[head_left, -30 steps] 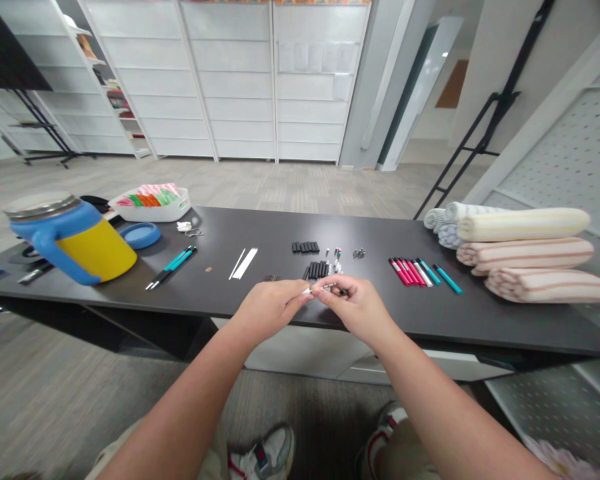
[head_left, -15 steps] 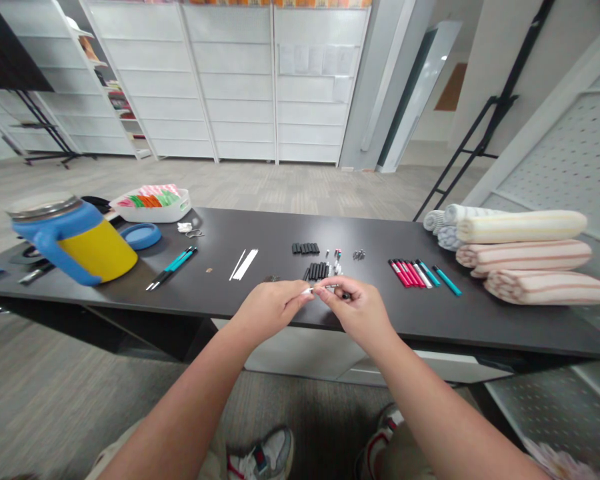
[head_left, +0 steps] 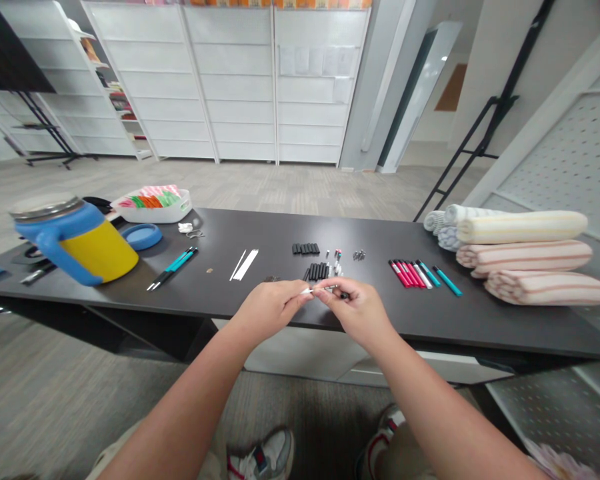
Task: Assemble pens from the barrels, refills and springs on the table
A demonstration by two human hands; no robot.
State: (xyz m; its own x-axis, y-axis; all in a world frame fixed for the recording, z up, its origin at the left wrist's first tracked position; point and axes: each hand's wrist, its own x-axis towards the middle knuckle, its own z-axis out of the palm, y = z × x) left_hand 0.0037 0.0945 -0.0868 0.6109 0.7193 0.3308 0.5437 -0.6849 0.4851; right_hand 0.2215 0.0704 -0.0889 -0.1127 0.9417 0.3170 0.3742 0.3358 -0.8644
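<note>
Both hands meet above the table's front edge. My left hand (head_left: 277,305) is closed, pinching a small white pen part (head_left: 307,291) at its fingertips. Fingers of my right hand (head_left: 353,303) are closed around a thin pen part, and a black end (head_left: 345,295) pokes out among them. The two pieces look joined or touching; the fingers hide most of them. Just beyond lie black rubber grips (head_left: 319,271), more black grips (head_left: 305,249) and small white and metal bits (head_left: 338,268). Tiny dark pieces (head_left: 273,278) sit beside my left hand.
Red and teal pen barrels (head_left: 410,274) lie to the right, near rolled towels (head_left: 525,257). Small metal pieces (head_left: 359,255) are mid-table. Leftward are white sticks (head_left: 246,265), teal pens (head_left: 173,268), a blue-yellow jug (head_left: 80,243), a blue lid (head_left: 141,236) and a white basket (head_left: 155,212).
Almost nothing differs. Both hands keep their pinch at the same spot, with only a very slight shift of the right fingers.
</note>
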